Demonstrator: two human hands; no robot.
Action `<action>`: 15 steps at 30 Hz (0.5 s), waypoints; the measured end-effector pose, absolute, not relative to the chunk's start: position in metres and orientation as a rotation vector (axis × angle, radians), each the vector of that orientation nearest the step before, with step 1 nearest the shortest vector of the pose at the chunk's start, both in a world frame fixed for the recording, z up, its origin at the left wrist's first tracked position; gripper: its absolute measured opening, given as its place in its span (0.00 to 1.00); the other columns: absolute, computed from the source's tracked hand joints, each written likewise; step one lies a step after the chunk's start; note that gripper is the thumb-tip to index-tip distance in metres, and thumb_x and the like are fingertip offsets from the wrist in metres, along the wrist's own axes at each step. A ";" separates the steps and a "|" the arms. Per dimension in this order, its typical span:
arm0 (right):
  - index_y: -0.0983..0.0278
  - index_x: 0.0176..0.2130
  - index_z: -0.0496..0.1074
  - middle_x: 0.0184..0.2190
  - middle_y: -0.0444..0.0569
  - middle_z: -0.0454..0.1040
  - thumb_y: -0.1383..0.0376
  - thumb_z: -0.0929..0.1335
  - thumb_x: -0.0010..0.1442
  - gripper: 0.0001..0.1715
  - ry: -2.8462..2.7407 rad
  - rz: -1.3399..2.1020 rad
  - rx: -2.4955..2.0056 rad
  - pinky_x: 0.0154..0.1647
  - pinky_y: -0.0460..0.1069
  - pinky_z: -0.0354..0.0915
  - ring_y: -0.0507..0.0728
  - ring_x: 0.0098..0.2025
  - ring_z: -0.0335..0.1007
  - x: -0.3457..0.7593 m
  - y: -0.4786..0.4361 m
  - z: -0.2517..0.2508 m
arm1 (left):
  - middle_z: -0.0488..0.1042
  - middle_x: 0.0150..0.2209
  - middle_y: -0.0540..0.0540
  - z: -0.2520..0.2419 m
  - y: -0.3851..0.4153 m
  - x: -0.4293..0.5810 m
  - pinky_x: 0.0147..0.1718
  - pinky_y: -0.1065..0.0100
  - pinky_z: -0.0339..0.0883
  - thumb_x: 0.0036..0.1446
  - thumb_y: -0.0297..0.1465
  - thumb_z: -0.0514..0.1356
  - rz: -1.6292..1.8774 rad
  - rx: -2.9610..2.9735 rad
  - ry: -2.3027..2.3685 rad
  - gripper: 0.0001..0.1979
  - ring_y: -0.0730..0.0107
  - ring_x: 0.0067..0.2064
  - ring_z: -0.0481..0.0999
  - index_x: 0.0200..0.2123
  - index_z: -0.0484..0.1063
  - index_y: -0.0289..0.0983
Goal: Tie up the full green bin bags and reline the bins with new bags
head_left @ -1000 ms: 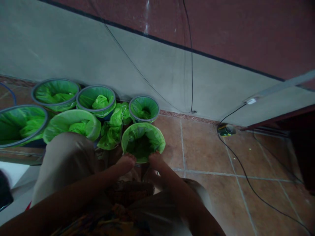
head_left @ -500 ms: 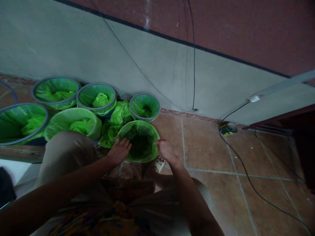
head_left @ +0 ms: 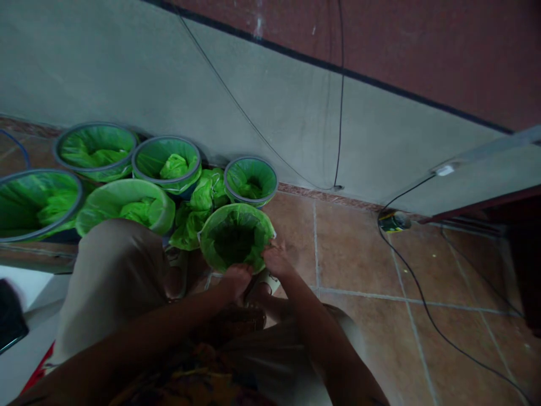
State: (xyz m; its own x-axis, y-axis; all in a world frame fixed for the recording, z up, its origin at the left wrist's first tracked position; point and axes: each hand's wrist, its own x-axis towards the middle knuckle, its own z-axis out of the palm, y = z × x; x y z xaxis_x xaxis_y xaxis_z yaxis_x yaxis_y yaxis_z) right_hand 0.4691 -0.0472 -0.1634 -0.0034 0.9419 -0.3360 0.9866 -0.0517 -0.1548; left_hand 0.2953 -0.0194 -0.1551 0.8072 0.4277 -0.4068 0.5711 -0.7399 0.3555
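Between my feet stands a small bin lined with a thin green plastic bag [head_left: 224, 217], its mouth facing up and its inside dark. My left hand [head_left: 237, 280] is closed on the bag at the near rim, fingers curled over the edge. On the right side of the rim, my right hand [head_left: 276, 260] also pinches the bag. A crumpled green bag [head_left: 188, 228] lies just left of this bin. Behind it is a grey-rimmed bin [head_left: 251, 198] lined with the same green plastic.
More lined bins stand at the left: a grey-rimmed bin [head_left: 167, 181], a green-edged bin [head_left: 91, 217] and others. A black cable [head_left: 416, 282] runs over the tiled floor [head_left: 355, 259] at right, past a dark can [head_left: 395, 222] by the wall.
My left hand has moved right from the bin's left rim to the near rim and closed on the bag. My right hand has slid slightly down along the right rim.
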 end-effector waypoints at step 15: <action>0.59 0.47 0.77 0.47 0.50 0.77 0.74 0.65 0.56 0.21 1.986 -0.670 2.204 0.60 0.56 0.56 0.60 0.56 0.66 0.476 -0.048 -0.126 | 0.75 0.49 0.32 -0.134 -0.014 0.294 0.54 0.55 0.61 0.56 0.22 0.54 -0.552 2.478 0.851 0.20 0.51 0.52 0.73 0.52 0.71 0.29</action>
